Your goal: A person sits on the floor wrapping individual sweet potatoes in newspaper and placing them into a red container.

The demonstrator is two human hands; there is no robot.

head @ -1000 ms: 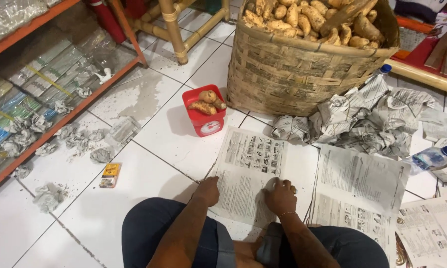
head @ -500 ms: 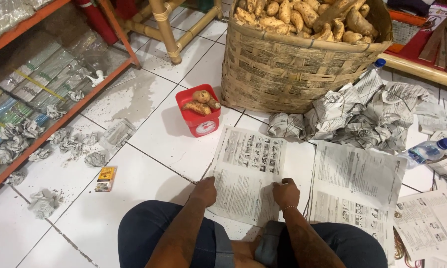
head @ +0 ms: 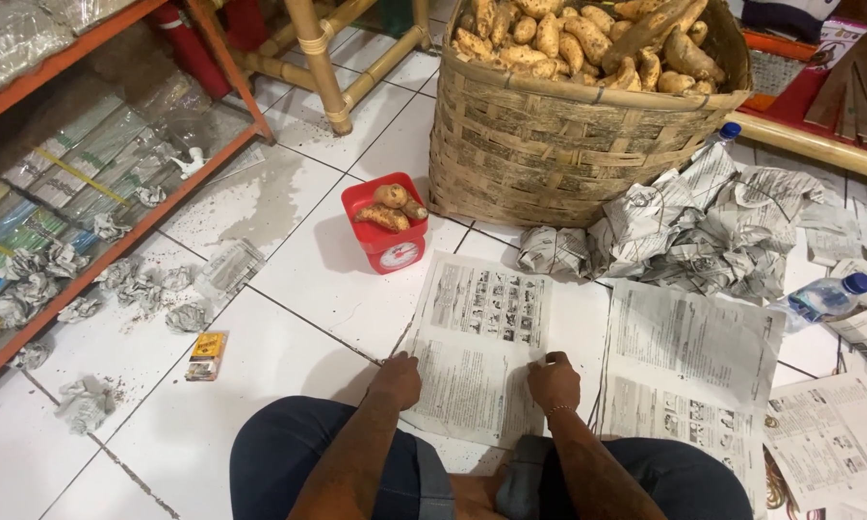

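I sit on a white tiled floor with a flat newspaper sheet (head: 481,337) spread in front of my knees. My left hand (head: 397,378) rests on the sheet's near left edge, fingers curled on the paper. My right hand (head: 553,380) presses on its near right part. Beyond the sheet stands a small red kitchen scale (head: 387,231) with two or three brown tubers (head: 387,205) in its tray. A big woven basket (head: 568,144) heaped with the same tubers stands behind it.
A second flat newspaper sheet (head: 688,366) lies to the right, with crumpled newspaper bundles (head: 684,231) against the basket. A plastic water bottle (head: 823,299) lies at far right. An orange metal shelf (head: 77,193) runs along the left, with paper scraps and a small yellow box (head: 206,355) on the floor.
My view has drifted slightly. Both hands stay on the near edge of the newspaper sheet, almost unmoved.
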